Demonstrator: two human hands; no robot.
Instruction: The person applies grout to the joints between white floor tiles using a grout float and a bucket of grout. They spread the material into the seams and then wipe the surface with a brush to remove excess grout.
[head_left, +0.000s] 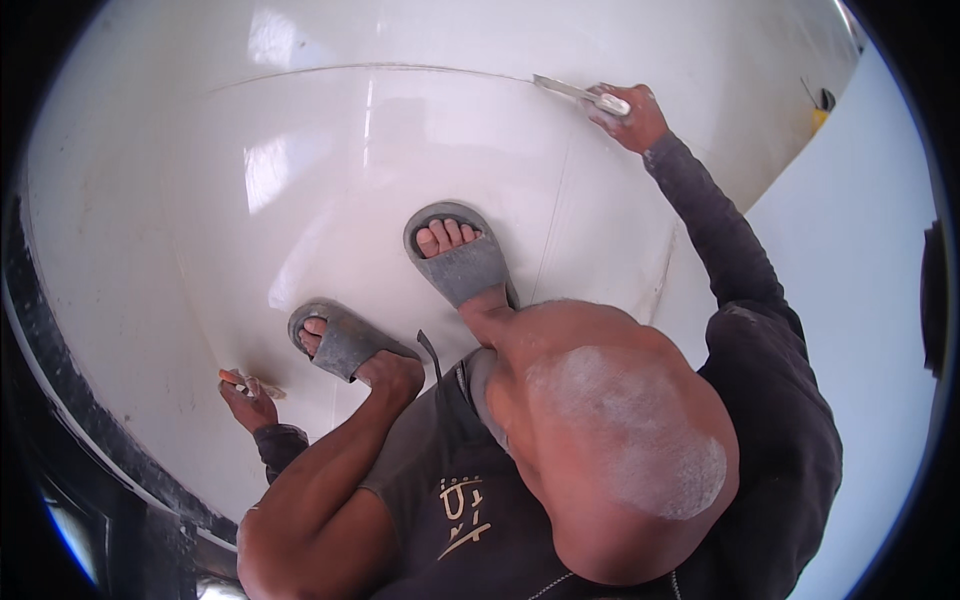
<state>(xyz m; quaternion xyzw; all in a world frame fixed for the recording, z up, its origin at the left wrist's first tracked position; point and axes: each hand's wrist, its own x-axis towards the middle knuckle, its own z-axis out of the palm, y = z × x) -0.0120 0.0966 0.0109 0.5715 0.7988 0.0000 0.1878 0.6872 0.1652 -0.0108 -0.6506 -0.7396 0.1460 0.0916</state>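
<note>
Holding a blade at a floor seam, part-way by the look of it

Blade [583, 94]: far side of the floor [330, 220], beyond the feet and to the right, tip at the right end of the visible dark seam [400, 66]. Handle angles back into the right hand [632, 118].

Progress: dark line shows left of the tip, fainter at its far left end. Right of the tip, tool and hand cover the floor, so can't split done from left. Thin cross seam [553, 220] looks pale; rough seam [664, 272] further right has brownish residue. My read: mid-job, not finished.

Right fingers: wrapped round the handle, closed on it, pale smears on the skin.

Left fingers: left hand [252, 408] is low by the left shin, fingers curled round an orange-tipped tool [231, 377]. Its kind is too small to tell.

Around: grey sandals [465, 272] between the hands, whitish dust on the right knee [640, 430].
</note>
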